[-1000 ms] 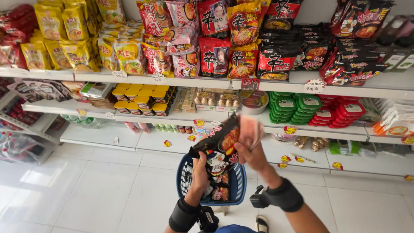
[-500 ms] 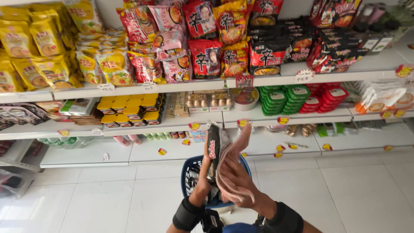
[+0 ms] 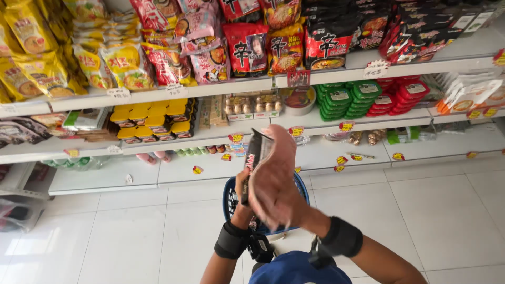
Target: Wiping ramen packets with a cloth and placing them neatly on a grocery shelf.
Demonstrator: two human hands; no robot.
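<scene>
The packet (image 3: 256, 155) in hand was black with red and white print — the basket (image 3: 229, 195) blue, wrist bands (image 3: 231, 240) black, floor tiles (image 3: 442, 215) white, shelf packs (image 3: 37, 58) yellow, red and black

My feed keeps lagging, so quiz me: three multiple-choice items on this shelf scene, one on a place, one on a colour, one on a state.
1. Where is the blue shopping basket?
A. On the top shelf
B. Below the hands, over the white floor
C. In the left bin

2. What colour are the stacked lidded tubs left of the red ones?
A. Green
B. Purple
C. White

3. What is the state of the dark noodle packet?
A. Lying on the floor
B. Standing on a shelf
C. Held up between both hands

Answers:
1 B: its rim shows behind the wrists, above tiles.
2 A: green lids stand beside the red stacks.
3 C: the left hand takes its lower edge and the right hand lies flat against it.
</scene>
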